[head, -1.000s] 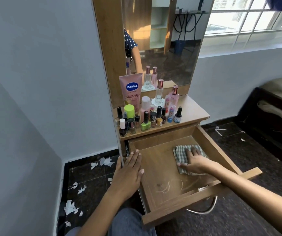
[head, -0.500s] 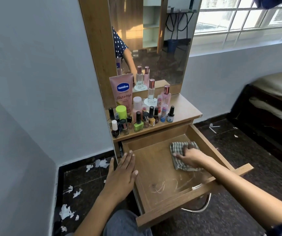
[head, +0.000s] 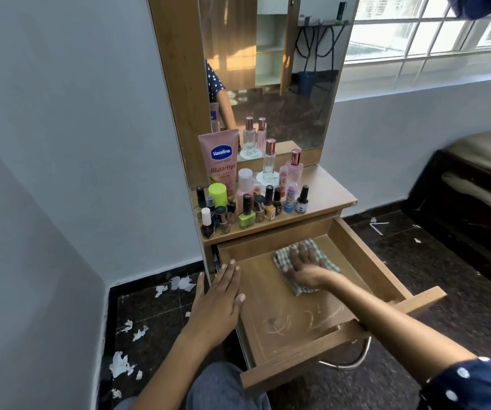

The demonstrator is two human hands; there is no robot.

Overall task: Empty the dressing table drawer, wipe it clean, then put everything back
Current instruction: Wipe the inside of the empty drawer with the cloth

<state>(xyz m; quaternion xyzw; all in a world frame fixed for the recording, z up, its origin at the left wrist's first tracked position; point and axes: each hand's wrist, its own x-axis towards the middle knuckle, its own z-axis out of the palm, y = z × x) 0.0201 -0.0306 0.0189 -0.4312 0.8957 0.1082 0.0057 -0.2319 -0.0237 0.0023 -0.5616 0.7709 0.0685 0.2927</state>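
Fingers of the left hand (head: 219, 300) lay flat and straight on the open drawer's (head: 359, 255) left wall. Farther in, the right hand (head: 307, 266) pressed spread fingers on a checked cloth (head: 324, 255) near the drawer's back; beyond stood nail polish bottles (head: 247, 216) on the dressing table top (head: 324, 190).

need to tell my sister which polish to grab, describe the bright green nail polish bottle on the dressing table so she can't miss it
Start at the dressing table shelf below the mirror, above the open drawer. Among the nail polish bottles at the shelf's front edge stands the green nail polish bottle, near the middle of the row. It alone has a square lime-green body under a black cap.
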